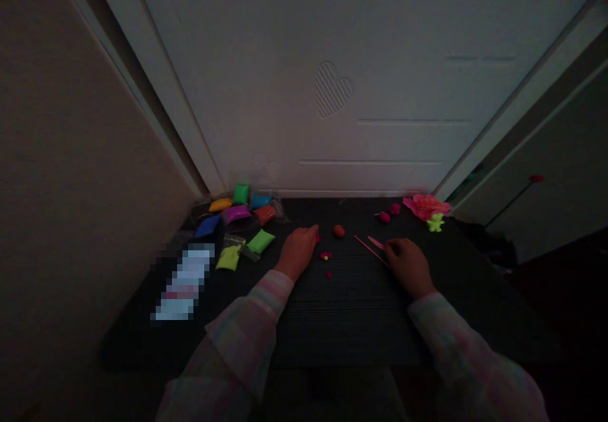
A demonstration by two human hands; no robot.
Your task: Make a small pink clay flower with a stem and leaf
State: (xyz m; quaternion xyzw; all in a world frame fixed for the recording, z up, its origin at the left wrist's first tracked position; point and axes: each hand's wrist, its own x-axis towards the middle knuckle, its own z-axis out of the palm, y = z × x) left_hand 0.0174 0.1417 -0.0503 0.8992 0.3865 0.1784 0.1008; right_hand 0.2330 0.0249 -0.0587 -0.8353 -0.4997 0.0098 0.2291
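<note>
My left hand (298, 252) rests on the dark table with its fingers closed. A small pinkish-red piece of clay (318, 236) shows at its fingertips. My right hand (408, 266) is closed around a pink plastic clay knife (375, 242), whose blade points left. Beside that blade a thin pink stick tool (363, 243) lies on the table, its near end reaching toward my right fingers. Between the hands are a reddish-brown clay ball (339, 231), a small red flower shape with a yellow dot (325, 256), and a tiny red ball (329, 275).
Bags of coloured clay (237, 213) lie at the back left, with a green packet (261, 242) and a yellow one (230, 257) nearer. A pixelated bright panel (185, 282) is at left. Cherry-like pieces (384, 217), a pink flower (426, 206) and a yellow-green bear figure (435, 222) sit back right.
</note>
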